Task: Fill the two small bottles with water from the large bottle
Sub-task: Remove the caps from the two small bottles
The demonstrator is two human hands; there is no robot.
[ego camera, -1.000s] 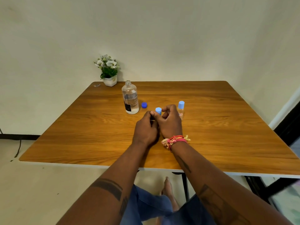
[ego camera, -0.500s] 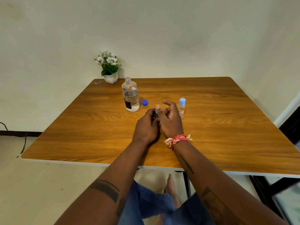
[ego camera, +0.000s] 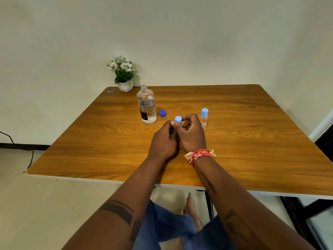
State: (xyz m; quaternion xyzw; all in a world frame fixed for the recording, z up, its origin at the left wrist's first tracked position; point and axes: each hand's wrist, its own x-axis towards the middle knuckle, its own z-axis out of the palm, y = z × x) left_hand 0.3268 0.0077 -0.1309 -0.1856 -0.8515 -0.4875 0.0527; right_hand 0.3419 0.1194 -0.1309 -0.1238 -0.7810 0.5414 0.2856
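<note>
Hands meet mid-desk: left hand [ego camera: 164, 141] wraps a hidden small bottle, right hand [ego camera: 191, 134] pinches its cylindrical light-blue cap [ego camera: 178, 120]; clear uncapped large bottle [ego camera: 146, 105] behind.

The only camera is sitting on my head, looking forward and down over the brown wooden table [ego camera: 234, 150] toward the pale plain wall [ego camera: 180, 33]. My forearms are filling the near lower part.
</note>
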